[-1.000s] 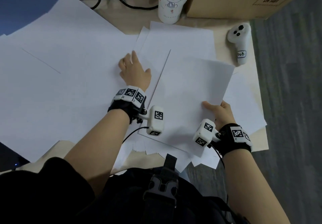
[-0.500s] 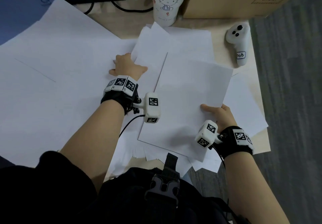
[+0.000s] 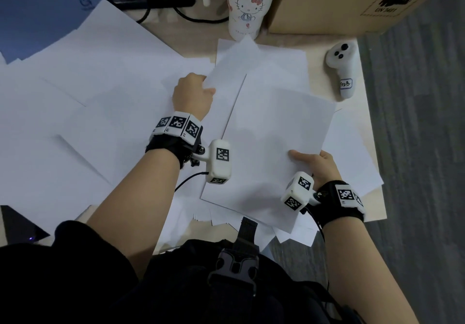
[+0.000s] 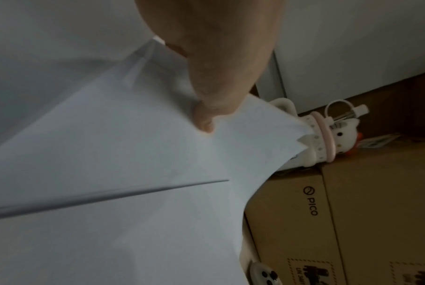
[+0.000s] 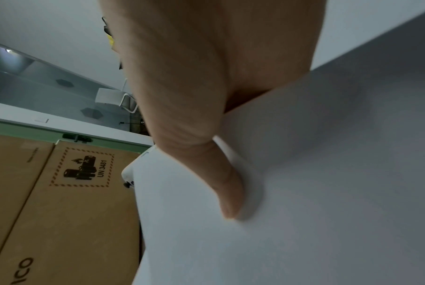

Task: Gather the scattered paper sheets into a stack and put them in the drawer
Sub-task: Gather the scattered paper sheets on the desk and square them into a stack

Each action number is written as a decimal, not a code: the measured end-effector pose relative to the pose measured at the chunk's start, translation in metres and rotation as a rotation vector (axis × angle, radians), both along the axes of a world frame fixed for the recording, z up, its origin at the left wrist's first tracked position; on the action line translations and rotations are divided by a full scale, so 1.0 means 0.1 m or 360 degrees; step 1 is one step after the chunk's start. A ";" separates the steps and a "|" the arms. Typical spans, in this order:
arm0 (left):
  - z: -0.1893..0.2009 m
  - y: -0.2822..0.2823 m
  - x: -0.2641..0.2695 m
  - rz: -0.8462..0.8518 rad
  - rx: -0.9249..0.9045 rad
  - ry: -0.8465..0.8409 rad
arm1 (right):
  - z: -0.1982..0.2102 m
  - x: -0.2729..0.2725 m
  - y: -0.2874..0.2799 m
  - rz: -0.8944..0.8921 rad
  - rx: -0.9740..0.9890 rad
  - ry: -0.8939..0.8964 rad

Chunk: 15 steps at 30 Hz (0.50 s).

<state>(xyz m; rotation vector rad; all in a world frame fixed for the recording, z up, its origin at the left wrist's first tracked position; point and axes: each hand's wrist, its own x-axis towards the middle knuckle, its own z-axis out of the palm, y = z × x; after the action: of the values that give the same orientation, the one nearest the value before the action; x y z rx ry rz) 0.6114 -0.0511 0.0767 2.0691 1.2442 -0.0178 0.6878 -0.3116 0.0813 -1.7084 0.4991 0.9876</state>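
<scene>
our left hand pinches a lifted sheet by its edge; our right hand grips the gathered stack, thumb on top. loose papers cover the desk, a bottle behind.

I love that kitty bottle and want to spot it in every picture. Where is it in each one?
Head view: the kitty bottle stands at the top middle, beside the cardboard box.
Left wrist view: the kitty bottle shows at the right, tipped sideways, partly behind a lifted paper sheet.
Right wrist view: not in it.
Shared landmark: the cardboard box, with its PICO lettering, appears in all three views.
</scene>
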 end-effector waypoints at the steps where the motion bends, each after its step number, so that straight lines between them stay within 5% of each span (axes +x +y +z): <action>1: 0.05 -0.01 -0.02 0.0027 0.0068 -0.0070 | 0.01 -0.01 0.00 -0.0001 0.0009 -0.0022; 9: 0.59 -0.07 -0.22 0.0377 0.0231 -0.1059 | 0.05 -0.07 -0.03 0.0067 0.0102 -0.0190; 15: 1.01 -0.24 -0.50 0.0582 0.0311 -0.1530 | 0.13 -0.08 0.03 0.0142 0.0138 -0.0350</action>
<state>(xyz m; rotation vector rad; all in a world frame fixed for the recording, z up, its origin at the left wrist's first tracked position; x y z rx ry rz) 0.5619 -0.0754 0.1776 1.5932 0.9727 1.1559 0.6793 -0.3082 0.0947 -1.7474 0.2352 0.8583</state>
